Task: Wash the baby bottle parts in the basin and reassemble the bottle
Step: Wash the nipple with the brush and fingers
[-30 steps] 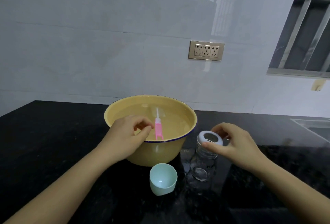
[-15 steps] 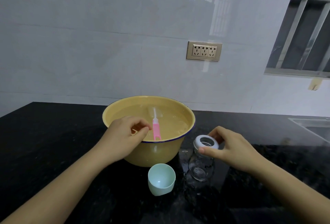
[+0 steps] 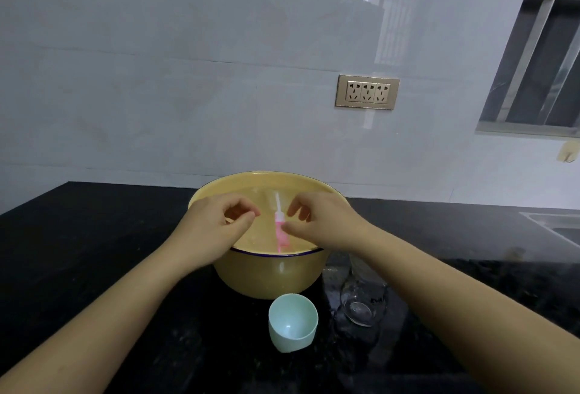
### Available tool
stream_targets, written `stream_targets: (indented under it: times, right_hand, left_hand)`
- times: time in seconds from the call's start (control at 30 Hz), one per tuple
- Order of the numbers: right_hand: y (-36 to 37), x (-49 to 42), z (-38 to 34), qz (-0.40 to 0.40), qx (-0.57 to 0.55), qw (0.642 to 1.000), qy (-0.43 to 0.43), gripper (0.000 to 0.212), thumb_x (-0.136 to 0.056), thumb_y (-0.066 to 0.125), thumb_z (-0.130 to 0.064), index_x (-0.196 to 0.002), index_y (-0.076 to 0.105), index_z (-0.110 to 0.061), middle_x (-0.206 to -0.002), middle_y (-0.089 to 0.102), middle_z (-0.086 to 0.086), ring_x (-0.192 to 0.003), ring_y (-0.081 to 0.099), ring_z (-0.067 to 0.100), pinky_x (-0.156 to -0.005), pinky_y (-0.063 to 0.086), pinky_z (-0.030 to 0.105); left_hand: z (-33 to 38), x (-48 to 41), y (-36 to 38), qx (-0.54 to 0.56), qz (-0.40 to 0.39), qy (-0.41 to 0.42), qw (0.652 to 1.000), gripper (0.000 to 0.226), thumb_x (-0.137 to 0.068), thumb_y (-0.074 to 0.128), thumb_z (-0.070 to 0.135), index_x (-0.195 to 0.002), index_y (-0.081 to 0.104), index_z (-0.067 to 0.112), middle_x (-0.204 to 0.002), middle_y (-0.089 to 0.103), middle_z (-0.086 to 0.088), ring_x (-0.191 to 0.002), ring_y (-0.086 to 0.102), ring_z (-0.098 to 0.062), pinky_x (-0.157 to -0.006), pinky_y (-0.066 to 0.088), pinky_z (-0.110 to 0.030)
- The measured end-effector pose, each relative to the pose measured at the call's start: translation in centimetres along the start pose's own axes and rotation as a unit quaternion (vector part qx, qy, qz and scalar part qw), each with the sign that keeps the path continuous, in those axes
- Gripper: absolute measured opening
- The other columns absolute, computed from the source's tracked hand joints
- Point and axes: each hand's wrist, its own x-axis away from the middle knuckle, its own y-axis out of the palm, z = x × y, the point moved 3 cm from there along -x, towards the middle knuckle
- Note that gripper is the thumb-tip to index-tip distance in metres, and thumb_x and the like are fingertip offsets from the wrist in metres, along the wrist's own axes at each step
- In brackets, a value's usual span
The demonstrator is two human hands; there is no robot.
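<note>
My left hand [image 3: 216,230] is over the left side of the basin [image 3: 266,277], fingers curled, thumb meeting forefinger. Cannot tell whether a small clear part sits in that pinch.

Pink brush [image 3: 281,233] leans on the near rim, head in the water. Light and stiff, wet handle probably slick; take it mid-handle.

Mint cap [image 3: 292,326] is tipped toward me on the countertop [image 3: 94,252], just in front of the basin.

My right hand [image 3: 326,224] is over the water, half curled, thumb against the brush handle. Cannot tell if anything is under the palm.

Glass bottle [image 3: 362,302] stands right of the basin, partly behind my forearm. Likely wet and breakable; grip round the body.
</note>
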Motion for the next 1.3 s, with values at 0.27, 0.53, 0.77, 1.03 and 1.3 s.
stream_targets:
  times: [0.27, 0.53, 0.77, 1.03, 1.3]
  right_hand:
    - [1.9, -4.4, -1.2, -0.091, 0.051, 0.991, 0.088, 0.063, -0.085, 0.059, -0.051, -0.131, 0.046, -0.010, -0.132, 0.048, 0.007, -0.112, 0.053, 0.023, -0.085, 0.043, 0.033]
    - [1.8, -6.1, -1.0, -0.157, 0.124, 0.974, 0.104, 0.039, -0.088, 0.054, -0.014, -0.125, 0.055, -0.001, -0.117, 0.063, 0.012, -0.088, 0.058, 0.024, -0.056, 0.038, 0.024]
    - [1.6, -7.2, 0.4, -0.129, 0.252, 0.959, 0.029, 0.044, -0.084, 0.046, -0.005, -0.127, 0.057, -0.011, -0.124, 0.061, 0.007, -0.111, 0.058, 0.026, -0.084, 0.051, 0.033]
    - [1.8, -6.1, 3.2, -0.059, 0.235, 0.970, -0.004, 0.054, -0.085, 0.038, -0.002, -0.127, 0.056, -0.030, -0.131, 0.054, -0.003, -0.117, 0.051, 0.019, -0.077, 0.043, 0.028]
    - [1.9, -5.7, 3.4, -0.052, 0.222, 0.974, -0.010, 0.050, -0.088, 0.038, -0.003, -0.125, 0.059, -0.030, -0.128, 0.057, -0.004, -0.118, 0.051, 0.017, -0.084, 0.044, 0.028]
  left_hand:
    - [-2.2, -1.8, -1.4, -0.050, -0.023, -0.037, 0.998, 0.012, -0.089, 0.059, 0.023, -0.088, 0.070, 0.027, -0.092, 0.068, 0.013, -0.091, 0.060, -0.003, -0.074, 0.043, -0.015]
    - [-2.5, -3.6, -0.4, -0.063, -0.113, -0.041, 0.991, 0.010, -0.087, 0.060, 0.029, -0.088, 0.070, 0.029, -0.090, 0.066, 0.015, -0.087, 0.060, -0.003, -0.076, 0.051, -0.024]
    - [-1.9, -5.0, 2.5, -0.152, -0.318, -0.034, 0.935, 0.027, -0.088, 0.058, 0.045, -0.104, 0.071, 0.028, -0.103, 0.069, 0.010, -0.100, 0.061, -0.014, -0.094, 0.048, -0.035]
    - [-0.8, -5.7, 4.5, -0.301, -0.494, -0.001, 0.815, 0.045, -0.090, 0.059, 0.032, -0.134, 0.050, 0.025, -0.128, 0.056, 0.001, -0.111, 0.056, -0.019, -0.098, 0.044, -0.031]
    - [-1.6, -6.3, 3.8, -0.210, -0.447, -0.016, 0.869, 0.046, -0.083, 0.067, 0.026, -0.126, 0.054, 0.028, -0.118, 0.057, 0.008, -0.091, 0.052, -0.007, -0.080, 0.039, -0.020]
